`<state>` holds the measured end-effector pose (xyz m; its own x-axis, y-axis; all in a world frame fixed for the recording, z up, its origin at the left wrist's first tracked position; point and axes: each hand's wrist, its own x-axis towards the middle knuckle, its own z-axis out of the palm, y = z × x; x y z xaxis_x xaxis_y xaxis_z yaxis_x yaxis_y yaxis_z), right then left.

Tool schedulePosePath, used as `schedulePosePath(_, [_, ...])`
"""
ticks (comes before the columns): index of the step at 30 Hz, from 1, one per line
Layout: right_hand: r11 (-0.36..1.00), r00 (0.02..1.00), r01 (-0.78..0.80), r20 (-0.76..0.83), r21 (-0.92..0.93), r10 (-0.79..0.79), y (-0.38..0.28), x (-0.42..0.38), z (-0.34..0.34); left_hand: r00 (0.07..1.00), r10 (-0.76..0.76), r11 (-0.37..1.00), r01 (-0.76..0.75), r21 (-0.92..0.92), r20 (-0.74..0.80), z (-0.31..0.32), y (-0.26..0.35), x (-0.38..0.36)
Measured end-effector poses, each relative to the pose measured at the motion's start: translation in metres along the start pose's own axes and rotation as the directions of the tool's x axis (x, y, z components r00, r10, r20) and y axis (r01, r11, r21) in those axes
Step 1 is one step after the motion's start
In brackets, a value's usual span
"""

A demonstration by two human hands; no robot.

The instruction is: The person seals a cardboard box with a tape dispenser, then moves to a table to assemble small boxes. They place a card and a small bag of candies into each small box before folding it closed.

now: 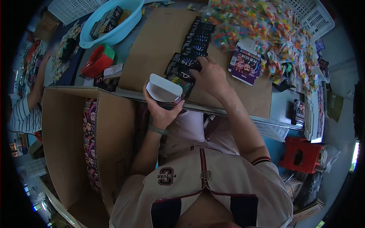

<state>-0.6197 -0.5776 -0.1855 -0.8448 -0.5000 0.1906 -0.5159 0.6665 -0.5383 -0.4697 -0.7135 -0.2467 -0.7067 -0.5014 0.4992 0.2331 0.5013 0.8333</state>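
My left hand (162, 114) is wrapped round a small open box (164, 89), its white inside facing up. To the right, my right hand (212, 76) reaches over a row of black packets (197, 40) on a cardboard sheet (150, 38); its thumb and fingers are at the packets' edge, and whether it grips one I cannot make out. A candy packet (178, 81) lies between the black packets and the open box. Right of my right hand sits a purple printed box (245, 65) with its white flap up, next to a large heap of colourful candy packets (262, 22).
A large open carton (68, 125) with purple printed boxes (90, 136) stands at the left. Behind it are red and green tape rolls (99, 62) and a blue basin (125, 28). A red stool (300, 155) is at the right. Another person's arm (36, 85) shows far left.
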Motion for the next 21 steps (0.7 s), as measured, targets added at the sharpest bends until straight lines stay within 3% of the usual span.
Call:
schedulePosePath(2, [1.0,0.992,0.005,0.125,0.008,-0.006,-0.011,-0.007,-0.01,1.0,0.011,1.0,-0.011,0.009,-0.005,0.001,-0.002,-0.002])
schedulePosePath(5, [0.992,0.985,0.056,0.168,-0.11,-0.037,-0.029,-0.023,0.009,0.999,-0.045,0.995,0.043,-0.094,-0.023,0.003,-0.004,-0.004])
schedulePosePath(8, [0.991,0.987,0.09,0.145,-0.099,-0.075,-0.033,-0.024,0.02,0.999,-0.023,0.991,0.017,-0.132,-0.044,0.004,-0.009,-0.008])
schedulePosePath(10, [0.991,0.989,0.125,0.084,-0.057,-0.12,-0.029,-0.027,0.028,0.999,-0.014,0.999,0.016,0.032,-0.043,0.0,-0.003,-0.006])
schedulePosePath(12, [0.986,0.985,-0.001,0.17,0.168,-0.028,-0.037,-0.031,0.022,1.0,0.002,1.0,-0.002,-0.031,0.0,-0.005,0.002,-0.001])
schedulePosePath(14, [0.986,0.987,0.012,0.155,0.168,-0.039,-0.032,-0.034,0.026,0.995,-0.07,0.984,0.08,-0.16,0.069,-0.007,-0.001,0.003])
schedulePosePath(17, [0.972,0.99,0.122,0.038,0.203,-0.133,-0.02,-0.035,0.037,0.998,-0.026,0.998,0.029,-0.061,0.062,-0.01,0.012,0.011])
schedulePosePath(19, [0.984,0.994,0.051,0.085,0.173,-0.067,-0.025,-0.032,0.034,0.998,-0.012,1.0,0.013,-0.025,0.059,-0.015,0.016,0.014])
schedulePosePath(21, [0.999,0.97,0.01,0.242,-0.037,0.0,-0.037,-0.028,0.023,0.998,-0.014,1.0,0.013,0.019,0.057,-0.012,0.008,0.008])
